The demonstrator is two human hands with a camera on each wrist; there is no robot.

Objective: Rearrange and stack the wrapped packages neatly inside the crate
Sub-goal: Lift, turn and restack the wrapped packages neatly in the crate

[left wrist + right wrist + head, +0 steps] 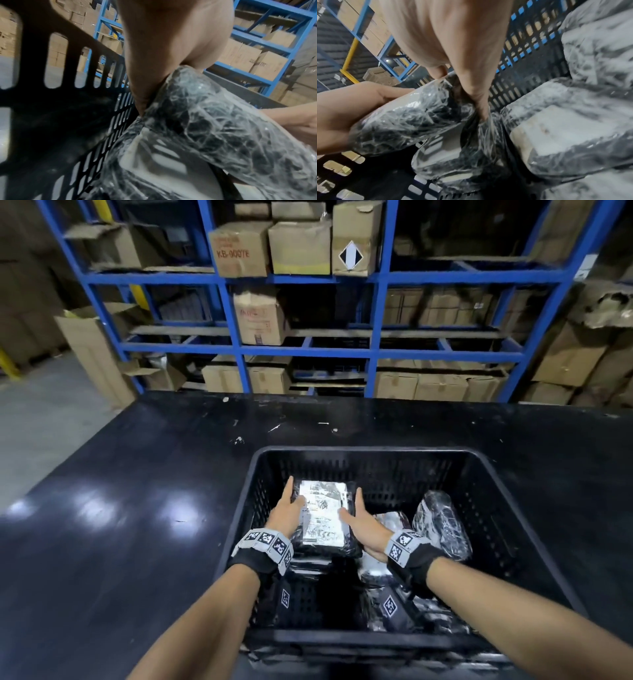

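Held between left hand (287, 513) and right hand (363, 529) — labelled package (322, 515), long axis pointing away, fingers clamping both sides — equally near both.

A glossy black table (137, 508) caught soft glare from overhead light. Behind it stood blue steel racking (308, 350) stacked with brown cardboard boxes (239, 248), some crushed or open. To the left lay a grey concrete floor (41, 419) and a yellow post (8, 368). The warehouse was dim.
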